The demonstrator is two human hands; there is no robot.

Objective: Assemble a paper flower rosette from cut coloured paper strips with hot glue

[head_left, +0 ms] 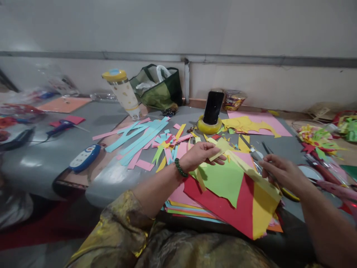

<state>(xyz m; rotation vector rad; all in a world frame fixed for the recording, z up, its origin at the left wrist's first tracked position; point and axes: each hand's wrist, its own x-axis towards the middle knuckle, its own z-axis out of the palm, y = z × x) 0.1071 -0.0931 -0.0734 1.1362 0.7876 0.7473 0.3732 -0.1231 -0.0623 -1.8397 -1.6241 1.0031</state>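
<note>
My left hand (205, 153), thumb closed against partly curled fingers, pinches a thin, pale yellow paper piece (220, 148) above the matte stack. Beneath it, a ragged-edged lime green sheet (224, 180) overlaps a smooth red sheet (223, 206) and a golden yellow sheet (263, 208). My right hand (275, 169) is partly curled beside long, pale yellow paper strips (249, 169); it appears to have slender dark blades between its fingers, though blur keeps me from telling how firmly.

Left of the stack, straight-cut light blue paper strips (145, 137) lie crossed with pink ones. Beyond, a black, glassy phone (213, 108) leans upright in a rounded yellow stand (209, 126). Behind it sits a purple-and-yellow printed cup (234, 99) (its lettering is too small for me to read). A cylindrical, yellow-lidded bottle (124, 95) with small printed motifs stands by a green checked fabric bag (160, 89). A dark green beaded bracelet (180, 168) rings my left wrist.
</note>
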